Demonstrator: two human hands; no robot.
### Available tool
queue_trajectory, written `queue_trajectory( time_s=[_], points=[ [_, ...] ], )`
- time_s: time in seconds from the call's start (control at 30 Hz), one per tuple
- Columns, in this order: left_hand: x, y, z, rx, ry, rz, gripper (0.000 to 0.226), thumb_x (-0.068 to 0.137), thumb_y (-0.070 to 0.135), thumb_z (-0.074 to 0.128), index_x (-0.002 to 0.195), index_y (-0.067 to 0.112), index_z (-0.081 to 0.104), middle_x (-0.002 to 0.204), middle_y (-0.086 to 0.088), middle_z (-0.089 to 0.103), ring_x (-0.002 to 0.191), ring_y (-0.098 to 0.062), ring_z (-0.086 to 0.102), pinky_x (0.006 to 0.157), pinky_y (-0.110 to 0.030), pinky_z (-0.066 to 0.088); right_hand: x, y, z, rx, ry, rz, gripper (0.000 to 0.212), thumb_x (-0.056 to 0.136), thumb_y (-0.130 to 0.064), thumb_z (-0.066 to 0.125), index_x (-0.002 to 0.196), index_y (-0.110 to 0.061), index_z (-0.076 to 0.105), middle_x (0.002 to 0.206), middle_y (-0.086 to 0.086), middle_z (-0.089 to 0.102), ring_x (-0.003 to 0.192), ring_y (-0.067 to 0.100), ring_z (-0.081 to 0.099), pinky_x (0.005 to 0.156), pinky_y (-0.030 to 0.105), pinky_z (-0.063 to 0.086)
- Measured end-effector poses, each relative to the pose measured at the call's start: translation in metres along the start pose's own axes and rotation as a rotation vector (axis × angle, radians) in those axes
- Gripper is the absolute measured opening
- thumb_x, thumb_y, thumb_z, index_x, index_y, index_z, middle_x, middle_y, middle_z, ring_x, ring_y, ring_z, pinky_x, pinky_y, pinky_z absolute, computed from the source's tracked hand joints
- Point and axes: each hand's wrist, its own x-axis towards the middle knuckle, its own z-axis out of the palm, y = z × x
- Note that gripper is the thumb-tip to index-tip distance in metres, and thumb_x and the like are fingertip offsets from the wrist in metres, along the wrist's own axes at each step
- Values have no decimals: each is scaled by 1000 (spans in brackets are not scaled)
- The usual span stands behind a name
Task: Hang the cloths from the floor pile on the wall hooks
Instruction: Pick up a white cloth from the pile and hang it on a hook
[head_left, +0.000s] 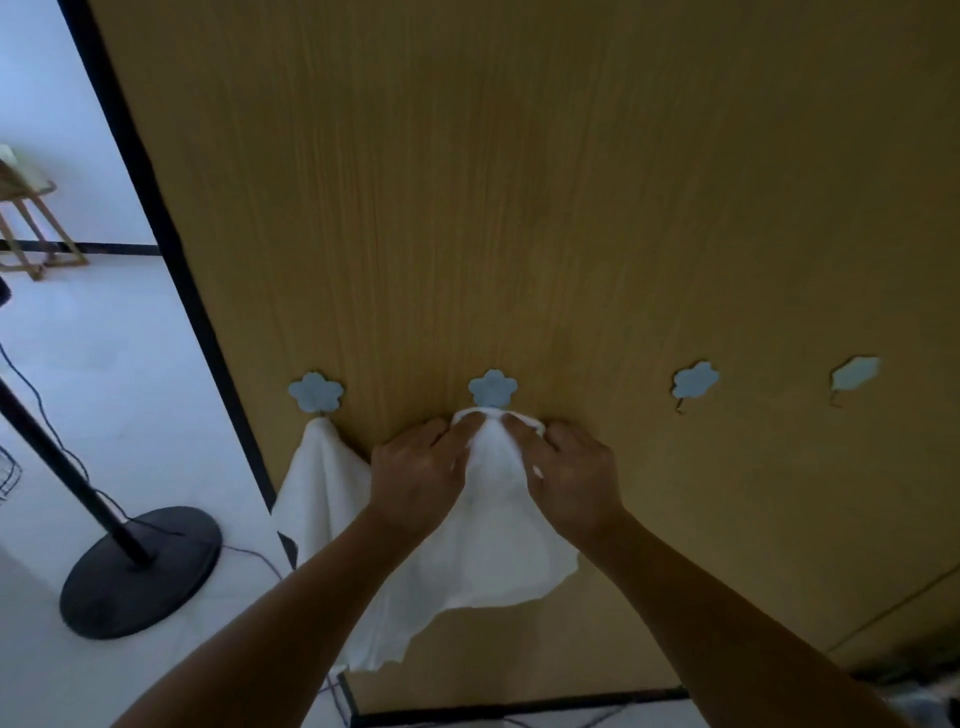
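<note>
Four blue flower-shaped hooks sit in a row on a wooden wall panel (571, 208). A white cloth (317, 478) hangs from the leftmost hook (316, 391). A second white cloth (488, 525) drapes below the second hook (492, 387); its top edge is bunched right under that hook. My left hand (415, 467) pinches the cloth's top from the left and my right hand (571, 467) pinches it from the right. The third hook (695, 382) and the fourth hook (856, 375) are bare. The floor pile is out of view.
A black lamp stand with a round base (140, 571) and a trailing cable stands on the white floor at the left. A wooden easel-like frame (31, 228) is at the far left. The panel's black edge runs diagonally at the left.
</note>
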Motion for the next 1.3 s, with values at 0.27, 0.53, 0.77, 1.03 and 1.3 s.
queue_trajectory(
  time_s=[0.27,0.53,0.77,1.03,1.3],
  points=[
    [-5,38,-5,-248,-79,-463,26,96,25,56,110,15,75,94,3,77,76,-4,69,67,-17,53,-10,-21,13,392,-45,313,25,93,-21,58,109,-17,76,78,-1,71,63,13,62,57,23,50],
    [5,61,-23,-711,-252,-992,26,100,12,53,106,25,75,99,13,76,96,2,68,82,-16,53,-17,-36,9,853,-86,611,34,94,-27,52,116,-13,73,80,-4,73,70,7,64,63,10,47],
    [9,60,-30,-461,-456,-884,27,99,14,51,111,21,74,96,14,69,80,8,62,73,-7,47,-19,-34,-4,495,-320,575,27,86,-30,47,80,-23,72,75,-2,60,80,20,59,67,35,49],
    [-20,47,-32,-259,-750,-869,59,89,67,30,78,25,70,83,1,71,76,-21,66,77,-41,58,-32,-50,-20,400,-651,656,20,87,-17,51,85,-13,70,87,4,69,83,25,60,72,34,44],
    [-64,37,-45,-488,-975,-633,45,103,30,50,146,18,48,132,-7,65,115,-24,62,96,-30,48,-62,-87,-56,592,-855,917,61,91,-22,60,150,-27,42,143,-1,56,126,17,56,100,26,46]
  ],
)
